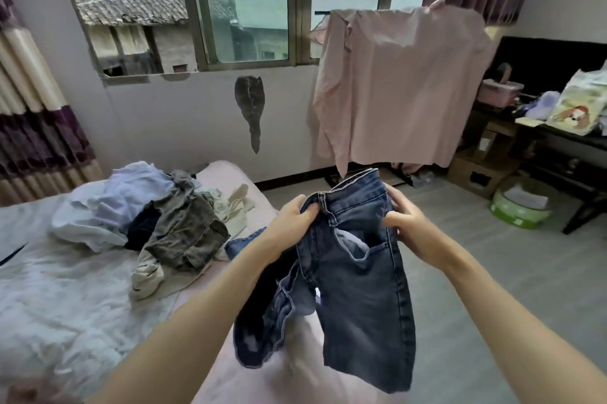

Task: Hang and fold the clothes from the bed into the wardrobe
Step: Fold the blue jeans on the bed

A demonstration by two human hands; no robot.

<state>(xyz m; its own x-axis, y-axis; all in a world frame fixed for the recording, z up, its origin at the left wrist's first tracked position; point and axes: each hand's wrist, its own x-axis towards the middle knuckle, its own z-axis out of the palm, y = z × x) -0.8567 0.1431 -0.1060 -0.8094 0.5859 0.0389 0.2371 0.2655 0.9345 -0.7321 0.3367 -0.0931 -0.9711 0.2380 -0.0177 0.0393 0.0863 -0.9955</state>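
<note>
A pair of dark blue jeans (361, 288) hangs in front of me, held up by its waistband over the bed's corner. My left hand (292, 219) grips the waistband's left side. My right hand (407, 223) grips the right side near the pocket. The legs hang down crumpled. On the bed (49, 305) to the left lies a pile of clothes (147, 219): light blue, grey-green, dark and cream pieces. A pink shirt (400, 88) hangs on a rack by the window. No wardrobe is in view.
A window fills the far wall. At the right stands a black desk (565, 141) with bags and a pink box, cardboard boxes below it, and a green basin (519, 206) on the grey floor (476, 272).
</note>
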